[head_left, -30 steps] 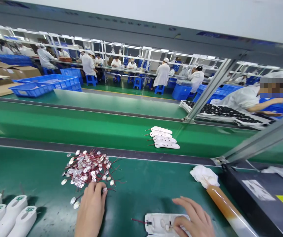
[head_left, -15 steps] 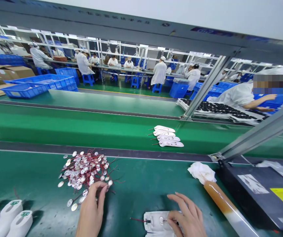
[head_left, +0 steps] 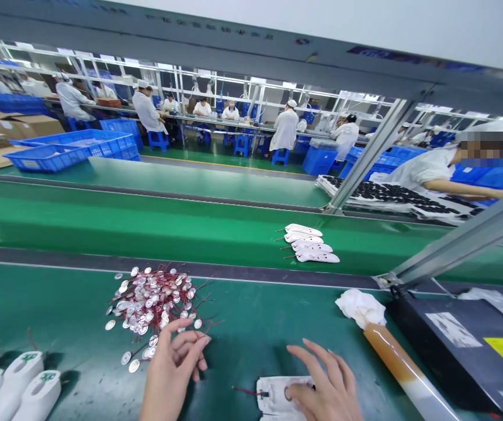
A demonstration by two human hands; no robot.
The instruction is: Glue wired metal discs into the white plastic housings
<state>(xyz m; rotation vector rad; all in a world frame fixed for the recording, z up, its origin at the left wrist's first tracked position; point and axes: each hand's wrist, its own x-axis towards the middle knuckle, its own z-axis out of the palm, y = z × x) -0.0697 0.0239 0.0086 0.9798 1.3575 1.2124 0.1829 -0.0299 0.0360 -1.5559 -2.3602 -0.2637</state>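
Note:
My left hand (head_left: 174,362) is just in front of a pile of small silvery discs with red wires (head_left: 157,301). Its thumb and fingertips are pinched together, but what is between them is too small to make out. Over a white plastic shell (head_left: 273,387) at the bottom is my right hand (head_left: 328,380), fingers spread and thumb resting on the shell. A red wire (head_left: 245,389) sticks out of the shell's left end. Part of a second white piece shows below it; the right hand hides the shell's right side.
Several white shells (head_left: 316,256) lie on the green belt (head_left: 216,234). White housings (head_left: 36,397) stand at lower left. A brown-and-white tube (head_left: 402,365) with white wadding (head_left: 360,307) lies beside a black box (head_left: 465,351). A metal post (head_left: 461,240) slants at right. Co-workers sit beyond.
My left hand has drawn slightly right from the pile's edge, its fingers curling in. My right thumb has shifted left on the shell. The shells on the belt have moved right. A co-worker's arm now reaches right.

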